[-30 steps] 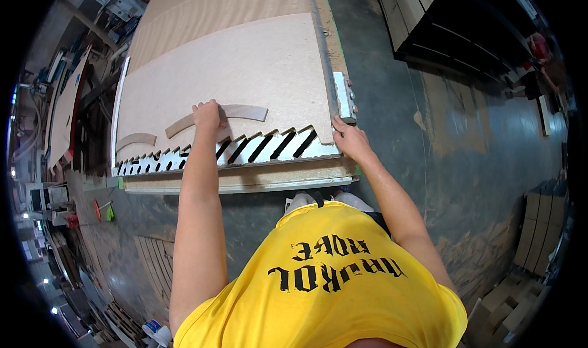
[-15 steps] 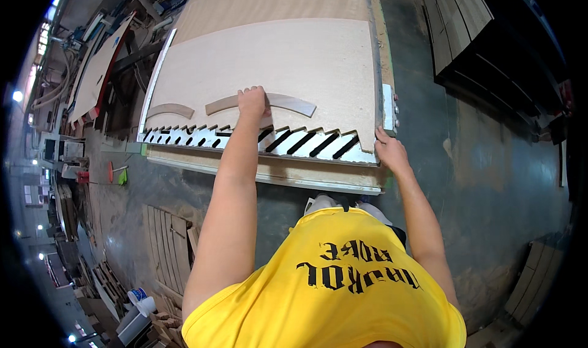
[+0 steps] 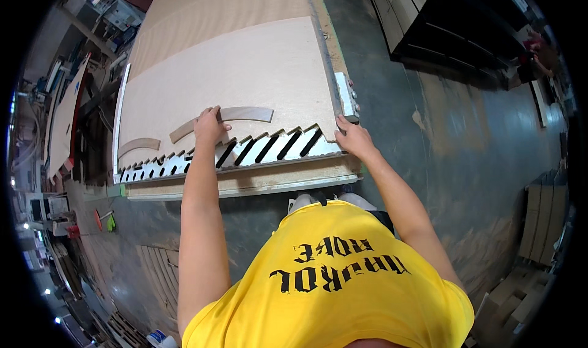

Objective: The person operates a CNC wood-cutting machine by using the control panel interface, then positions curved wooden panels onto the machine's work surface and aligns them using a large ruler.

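Note:
A light wooden sheet lies on a large worktable. My left hand is closed over a curved wooden strip on the sheet, its fingers across the strip and the thumb pointing right. A second, shorter curved strip lies to the left. My right hand pinches the sheet's near right corner, with its fingertips partly hidden at the edge. In front of the sheet's sawtooth-cut near edge runs a silvery metal strip with dark slanted slots.
A metal block with knobs sits on the table's right side. A dark stack of panels stands at the far right, with a person beyond it. Boards are stacked at the lower right. A red-and-green tool lies on the floor at left.
The view has shifted, so the table appears farther left and slightly turned. My left hand stays on the curved strip with its thumb now showing; my right hand stays at the corner.

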`<act>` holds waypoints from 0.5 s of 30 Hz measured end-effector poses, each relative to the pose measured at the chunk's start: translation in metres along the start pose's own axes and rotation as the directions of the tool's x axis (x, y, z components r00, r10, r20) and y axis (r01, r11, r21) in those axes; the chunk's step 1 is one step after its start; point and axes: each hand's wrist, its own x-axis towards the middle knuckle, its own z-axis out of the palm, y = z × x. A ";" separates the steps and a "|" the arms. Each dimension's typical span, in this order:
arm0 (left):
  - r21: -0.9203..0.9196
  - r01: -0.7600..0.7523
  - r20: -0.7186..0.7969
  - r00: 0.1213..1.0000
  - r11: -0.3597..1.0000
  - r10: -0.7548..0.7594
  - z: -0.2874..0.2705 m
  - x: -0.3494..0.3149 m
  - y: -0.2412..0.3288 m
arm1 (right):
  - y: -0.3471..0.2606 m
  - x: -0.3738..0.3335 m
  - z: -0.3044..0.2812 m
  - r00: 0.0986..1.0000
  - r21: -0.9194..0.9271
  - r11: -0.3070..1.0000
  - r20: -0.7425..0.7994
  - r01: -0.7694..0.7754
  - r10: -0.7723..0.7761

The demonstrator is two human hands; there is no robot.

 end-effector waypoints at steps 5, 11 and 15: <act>0.020 -0.010 -0.003 1.000 1.000 0.010 0.001 -0.003 0.001 | -0.003 -0.004 0.001 0.999 0.005 1.000 -0.032 0.019 -0.019; 0.009 -0.009 0.021 1.000 1.000 0.009 -0.005 -0.012 0.002 | -0.006 -0.003 -0.003 1.000 0.014 1.000 0.018 0.001 -0.002; 0.013 -0.019 0.001 1.000 1.000 0.019 -0.001 -0.012 0.005 | -0.001 -0.002 -0.003 1.000 0.008 1.000 0.017 0.006 -0.006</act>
